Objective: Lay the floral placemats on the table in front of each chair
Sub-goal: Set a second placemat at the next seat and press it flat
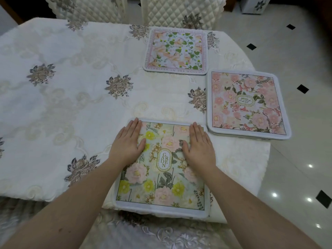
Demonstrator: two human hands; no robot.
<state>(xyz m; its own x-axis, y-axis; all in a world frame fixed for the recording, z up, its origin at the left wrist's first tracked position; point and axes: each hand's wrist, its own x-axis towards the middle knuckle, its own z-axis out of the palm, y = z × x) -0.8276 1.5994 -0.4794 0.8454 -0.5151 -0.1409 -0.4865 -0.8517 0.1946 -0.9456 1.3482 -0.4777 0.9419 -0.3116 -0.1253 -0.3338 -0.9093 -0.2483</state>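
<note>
Currently, left to right: table (62,108) has a cream embroidered tablecloth (75,56) with grey-brown flower motifs. Left half carries no mats.

Left hand (126,143) lies flat, palm down, fingers together and extended, on the left edge of the near placemat (161,178). Not pinching anything. Right hand (198,146) does the same on the mat's right side, palm flat, fingers straight. Both sit on the far half of the mat, either side of the oval "GARDEN" label.

Near placemat: green-yellow-pink floral, white border, at the table's near edge. Its near side overhangs the edge slightly.

Far placemat (177,51): peach flowers, green leaves, text border, lying flat at the far edge in front of a quilted chair (181,11). A second quilted chair (86,8) stands left of it with no mat before it.

Right placemat (248,103): pink floral with oval label, at the right edge of the table, overhanging toward the tiled floor (296,123). Its near-left corner is just beside the near mat's far-right corner; I cannot tell if they touch.
</note>
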